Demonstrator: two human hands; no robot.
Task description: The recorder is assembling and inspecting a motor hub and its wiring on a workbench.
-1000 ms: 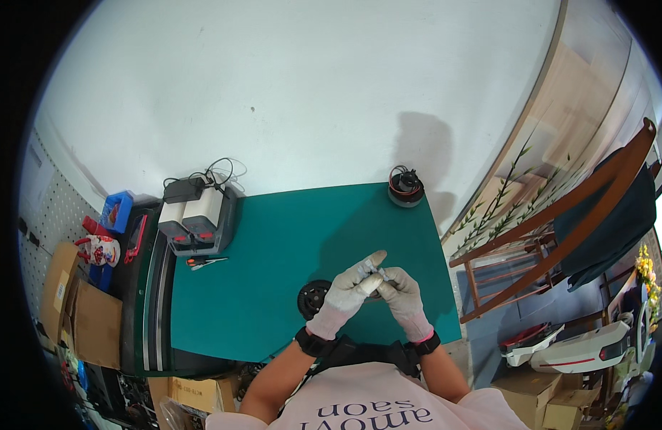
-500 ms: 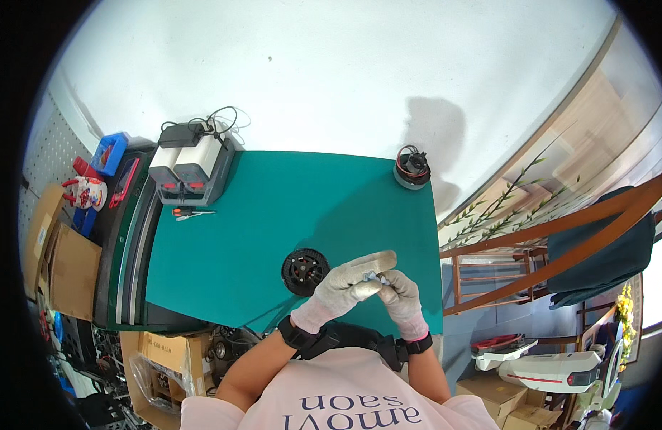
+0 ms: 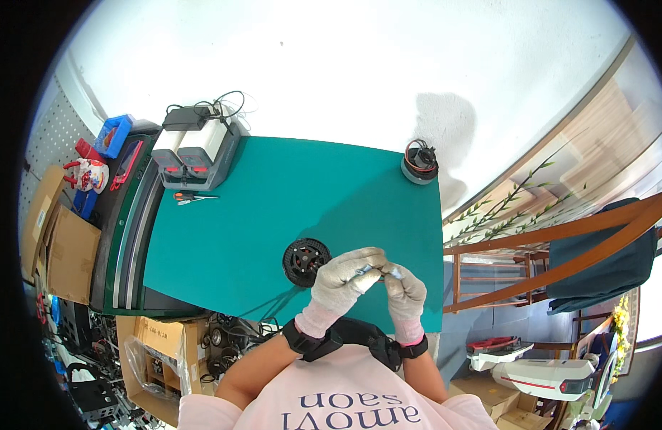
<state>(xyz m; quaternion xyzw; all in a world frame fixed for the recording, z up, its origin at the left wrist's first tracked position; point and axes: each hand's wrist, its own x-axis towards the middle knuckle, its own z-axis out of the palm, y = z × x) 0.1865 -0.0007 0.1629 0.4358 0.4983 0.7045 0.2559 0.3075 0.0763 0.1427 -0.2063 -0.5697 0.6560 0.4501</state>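
Note:
Both my hands wear pale work gloves and meet above the near edge of the green mat. Small bluish-grey bits show between the thumb and fingers of my left hand, which is closed. Another bluish bit sits at the pinched fingertips of my right hand. These pieces are too small to name, and the fingers partly cover them. Just left of my left hand a round black wheel-like part with a ribbed rim lies on the mat, its right edge close to the glove.
At the back left stands a charger-like dock with two white-and-grey blocks and cables. Before it lies an orange-and-black screwdriver. A round dark part with coiled wires occupies the back right corner. Wooden chair rails stand to the right; cardboard boxes lower left.
My fingertips have parted a little, the right hand shifting right and down, so bluish bits now show at each hand. The whole view has shifted slightly; the wheel-like part stays on the mat.

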